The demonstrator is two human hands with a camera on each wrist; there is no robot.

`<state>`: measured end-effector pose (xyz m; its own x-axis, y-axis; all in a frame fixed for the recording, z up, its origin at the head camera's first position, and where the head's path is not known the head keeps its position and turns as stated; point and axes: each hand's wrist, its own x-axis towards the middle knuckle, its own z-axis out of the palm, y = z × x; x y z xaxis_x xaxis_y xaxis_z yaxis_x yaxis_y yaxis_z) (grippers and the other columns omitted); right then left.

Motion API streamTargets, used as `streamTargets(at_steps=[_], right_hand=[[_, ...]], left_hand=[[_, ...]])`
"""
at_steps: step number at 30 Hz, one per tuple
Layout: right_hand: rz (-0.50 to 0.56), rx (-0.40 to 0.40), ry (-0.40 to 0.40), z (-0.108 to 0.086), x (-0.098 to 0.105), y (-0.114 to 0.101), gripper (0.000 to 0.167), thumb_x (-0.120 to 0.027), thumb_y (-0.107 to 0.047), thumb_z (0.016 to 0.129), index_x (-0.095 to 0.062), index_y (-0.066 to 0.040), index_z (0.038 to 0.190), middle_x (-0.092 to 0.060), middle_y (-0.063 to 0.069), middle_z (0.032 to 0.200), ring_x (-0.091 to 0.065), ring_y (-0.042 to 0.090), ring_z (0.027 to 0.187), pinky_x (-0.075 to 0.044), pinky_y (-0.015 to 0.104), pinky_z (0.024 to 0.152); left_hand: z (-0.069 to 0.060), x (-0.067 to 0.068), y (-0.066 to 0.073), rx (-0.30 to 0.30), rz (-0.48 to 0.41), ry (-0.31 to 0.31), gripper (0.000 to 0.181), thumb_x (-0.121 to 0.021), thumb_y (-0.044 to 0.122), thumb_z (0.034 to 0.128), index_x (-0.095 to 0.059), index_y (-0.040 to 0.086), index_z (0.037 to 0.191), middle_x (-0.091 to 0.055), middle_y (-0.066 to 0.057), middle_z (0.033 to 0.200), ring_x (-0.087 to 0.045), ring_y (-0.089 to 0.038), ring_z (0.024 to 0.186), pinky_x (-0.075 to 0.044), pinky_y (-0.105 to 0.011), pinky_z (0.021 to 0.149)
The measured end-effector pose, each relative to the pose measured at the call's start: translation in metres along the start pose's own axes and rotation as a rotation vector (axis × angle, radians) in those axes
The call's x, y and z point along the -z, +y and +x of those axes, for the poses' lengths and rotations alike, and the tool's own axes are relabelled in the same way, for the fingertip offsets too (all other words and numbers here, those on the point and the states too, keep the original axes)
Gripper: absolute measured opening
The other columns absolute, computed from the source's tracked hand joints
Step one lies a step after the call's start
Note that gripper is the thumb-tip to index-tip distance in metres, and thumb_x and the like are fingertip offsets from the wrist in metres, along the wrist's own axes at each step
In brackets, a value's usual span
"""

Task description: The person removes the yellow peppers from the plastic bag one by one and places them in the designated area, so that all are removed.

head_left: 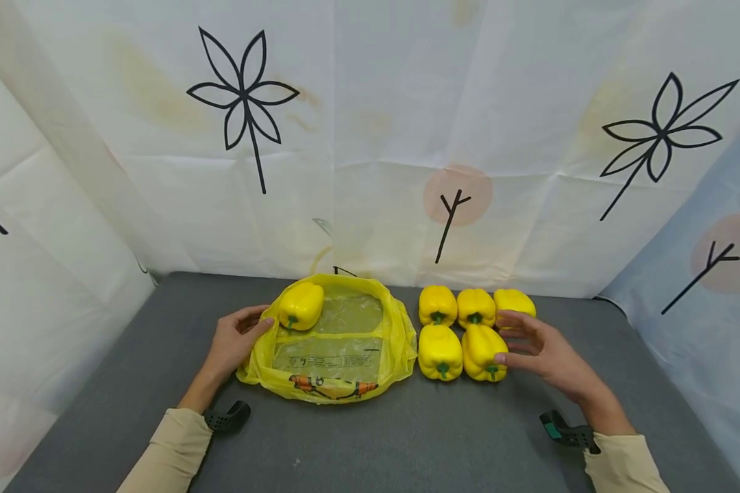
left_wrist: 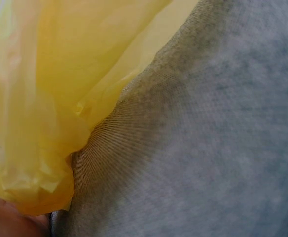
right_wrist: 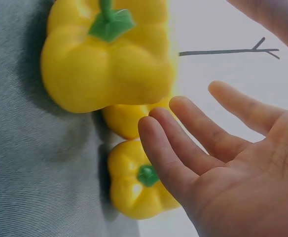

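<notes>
A yellow plastic bag (head_left: 401,342) lies with its mouth spread wide, and one yellow bell pepper (head_left: 301,306) is inside at its back left. At the bag's left rim, my left hand (head_left: 237,339) pinches the edge between thumb and fingers. The left wrist view shows mostly yellow film (left_wrist: 60,98) and little of the hand. To the bag's right, several more yellow bell peppers sit in two rows. Around the front right bell pepper (head_left: 484,352), my right hand (head_left: 545,356) has its fingers spread; the right wrist view shows a bare palm (right_wrist: 247,182) facing the peppers.
Everything stands on a dark grey table (head_left: 370,452). White fabric (head_left: 370,123) with drawn plants rises behind it and on both sides. Black bands are on both wrists. The back row of peppers, including the back right pepper (head_left: 514,302), stands near the fabric.
</notes>
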<state>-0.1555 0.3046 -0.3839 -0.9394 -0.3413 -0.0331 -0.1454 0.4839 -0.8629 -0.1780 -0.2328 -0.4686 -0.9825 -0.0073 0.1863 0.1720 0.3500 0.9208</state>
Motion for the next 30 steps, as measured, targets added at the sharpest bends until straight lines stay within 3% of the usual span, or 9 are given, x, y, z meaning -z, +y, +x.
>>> streamTargets(at_steps=[13,19,30], right_hand=[[-0.066,0.090,-0.009,0.006,0.006,-0.027,0.076,-0.076,-0.018,0.094,-0.034,-0.006,0.157,-0.043,0.023,0.150,-0.045,0.046,0.134,-0.044,0.056,0.104],[-0.107,0.147,-0.018,0.018,0.002,-0.046,0.071,-0.076,-0.019,0.094,-0.039,-0.007,0.154,-0.045,0.019,0.150,-0.046,0.043,0.134,-0.041,0.064,0.104],[-0.113,0.204,-0.077,0.043,-0.013,-0.074,0.072,-0.080,-0.021,0.091,-0.043,-0.008,0.152,-0.046,0.018,0.151,-0.048,0.043,0.132,-0.041,0.064,0.105]], left_hand=[[0.000,0.002,0.002,-0.008,0.007,-0.001,0.043,-0.064,0.023,0.1029,-0.061,-0.004,0.136,-0.064,-0.025,0.125,-0.061,0.002,0.100,-0.051,-0.015,0.085],[-0.001,0.001,0.001,-0.001,0.004,0.000,0.043,-0.064,0.023,0.1029,-0.060,-0.003,0.137,-0.064,-0.025,0.126,-0.061,0.002,0.100,-0.051,-0.015,0.085],[-0.001,0.000,0.000,-0.004,0.005,0.009,0.043,-0.064,0.022,0.1029,-0.060,-0.003,0.137,-0.065,-0.025,0.124,-0.061,0.002,0.099,-0.051,-0.015,0.084]])
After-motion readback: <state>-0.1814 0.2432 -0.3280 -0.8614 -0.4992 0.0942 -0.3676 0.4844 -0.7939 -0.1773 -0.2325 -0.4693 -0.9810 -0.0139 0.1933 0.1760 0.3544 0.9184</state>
